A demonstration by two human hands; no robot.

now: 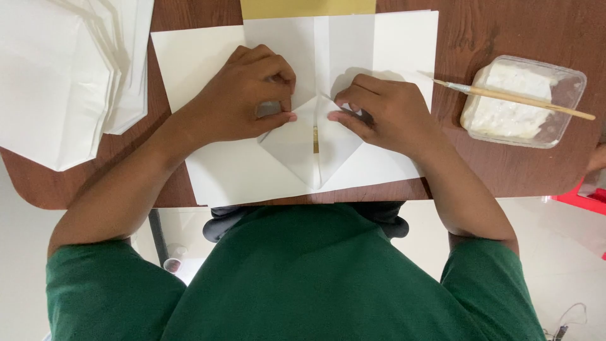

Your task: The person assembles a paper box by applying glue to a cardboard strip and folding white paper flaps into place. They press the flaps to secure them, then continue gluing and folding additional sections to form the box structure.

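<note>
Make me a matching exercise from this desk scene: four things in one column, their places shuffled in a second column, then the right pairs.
Things:
1. folded white paper
2. brush
3. stack of white sheets
4. yellow sheet

Places:
A. at the table's far edge, partly out of view
B. lying across the clear tub of white paste
C. under both hands, left hand and right hand
D. at the person's left end of the table

Pairs: 1-C, 2-B, 3-D, 4-A

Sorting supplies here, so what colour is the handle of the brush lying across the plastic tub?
The brush has a light tan wooden handle, seen in the head view.
</note>
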